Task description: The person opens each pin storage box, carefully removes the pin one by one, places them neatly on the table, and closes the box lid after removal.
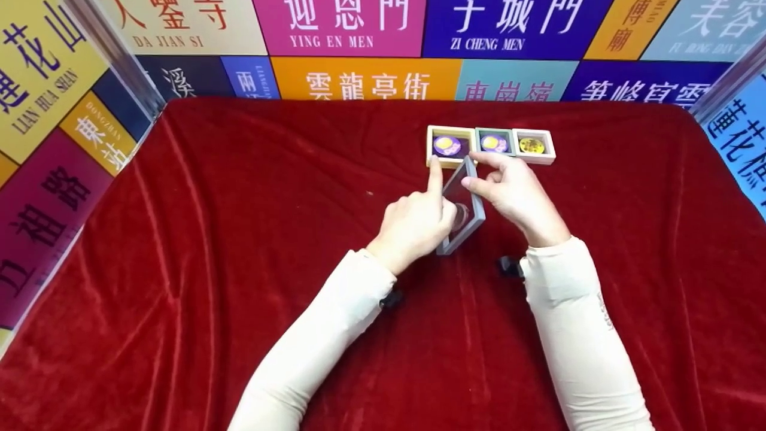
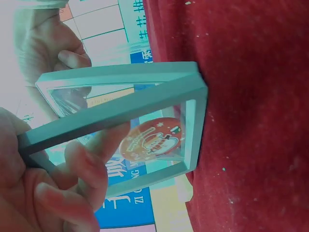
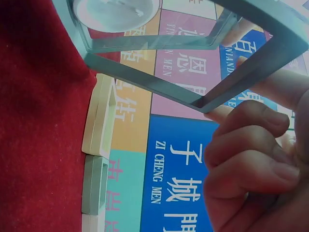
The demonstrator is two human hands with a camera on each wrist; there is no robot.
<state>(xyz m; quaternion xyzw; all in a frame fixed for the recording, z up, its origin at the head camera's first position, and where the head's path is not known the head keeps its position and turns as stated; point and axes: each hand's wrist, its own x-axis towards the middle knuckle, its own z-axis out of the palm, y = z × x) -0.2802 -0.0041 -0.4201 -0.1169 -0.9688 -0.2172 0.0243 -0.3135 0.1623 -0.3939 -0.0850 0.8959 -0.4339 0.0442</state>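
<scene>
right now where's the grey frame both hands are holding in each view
Head: grey frame mid-picture, tilted between left hand and right hand.
Left wrist: grey frame fills the centre, opened in two halves, a round badge inside.
Right wrist: grey frame across the top.
Shared landmark: the red cloth.

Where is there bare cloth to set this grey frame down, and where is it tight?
Bare red cloth spreads left of the left hand, toward the sign wall, and right of the right hand. The near cloth between the sleeves is also bare. It is crowded at the far edge, where three framed boxes sit side by side behind the grey frame.
</scene>
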